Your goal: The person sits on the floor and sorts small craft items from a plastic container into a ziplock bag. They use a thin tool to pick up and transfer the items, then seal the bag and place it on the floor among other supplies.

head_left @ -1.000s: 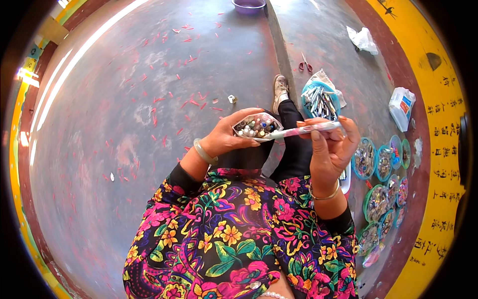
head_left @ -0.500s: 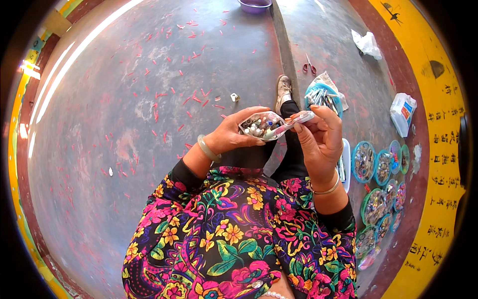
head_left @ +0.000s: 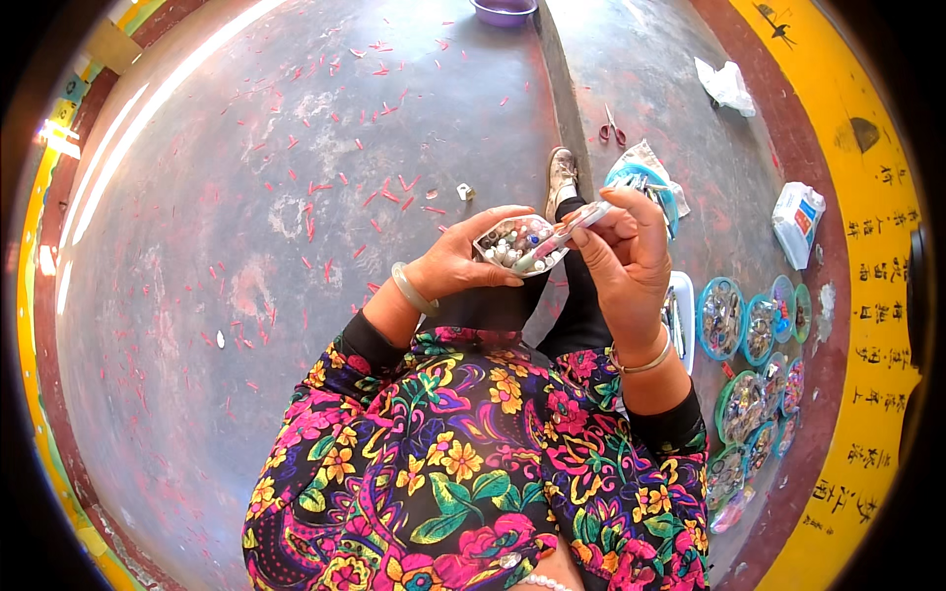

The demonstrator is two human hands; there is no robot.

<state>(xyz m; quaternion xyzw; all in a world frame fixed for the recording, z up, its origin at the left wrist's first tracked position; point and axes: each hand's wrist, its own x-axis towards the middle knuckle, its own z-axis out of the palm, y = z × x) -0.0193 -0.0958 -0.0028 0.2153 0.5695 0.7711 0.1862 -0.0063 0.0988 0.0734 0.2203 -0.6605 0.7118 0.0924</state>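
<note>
You stand over a grey concrete floor strewn with red scraps; sunlight glares at the upper left, and a yellow painted band curves down the right edge.

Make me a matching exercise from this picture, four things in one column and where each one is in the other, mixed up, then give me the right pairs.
Things:
1. small tray of beads
2. thin tube
3. scissors
4. purple bowl

Places:
A. on the floor at the far top edge
B. in the left hand
C. on the floor beyond the shoe
D. in the right hand

Pairs: 1-B, 2-D, 3-C, 4-A
</note>
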